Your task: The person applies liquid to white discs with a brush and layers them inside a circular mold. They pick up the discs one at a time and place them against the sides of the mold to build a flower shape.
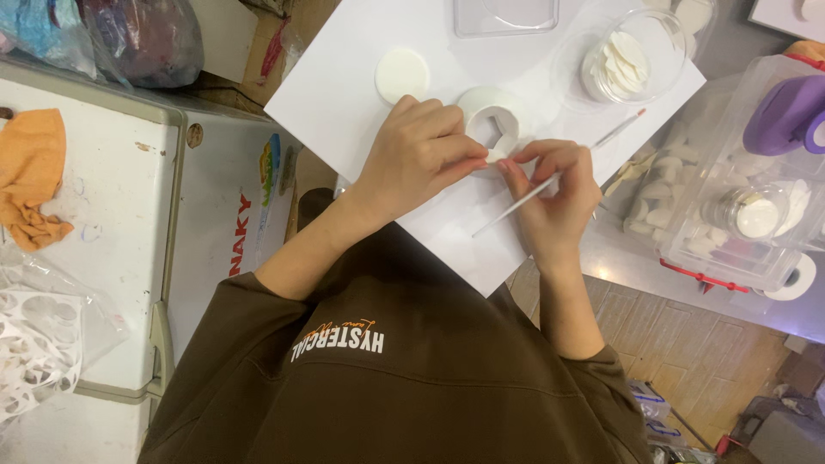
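Lying at a slant across the lap, the white board (pixel 344 94) has its near corner hanging over the brown sleeves, and its left edge runs close to a white cabinet top (pixel 112 223) where an orange cloth (pixel 30 176) rests. On the board there is open room to the left of the hands, with only a flat white disc (pixel 402 74) there; further up, a round clear tub of white petals (pixel 620 62) and a clear square box (pixel 507 15) stand near the far edge. On the right side a clear plastic case (pixel 739 215) with small white pieces is just beside the board, so room is narrow there. The left hand (pixel 421 155) is curled, its thumb and first fingers pinched on a small white foam piece (pixel 498 155) near the middle of the board, just below a white ring-shaped piece (pixel 491 116). The right hand (pixel 559 193) grips a thin white brush (pixel 550 182) like a pen, fingers closed around the shaft, and its fingertips touch the same small piece.
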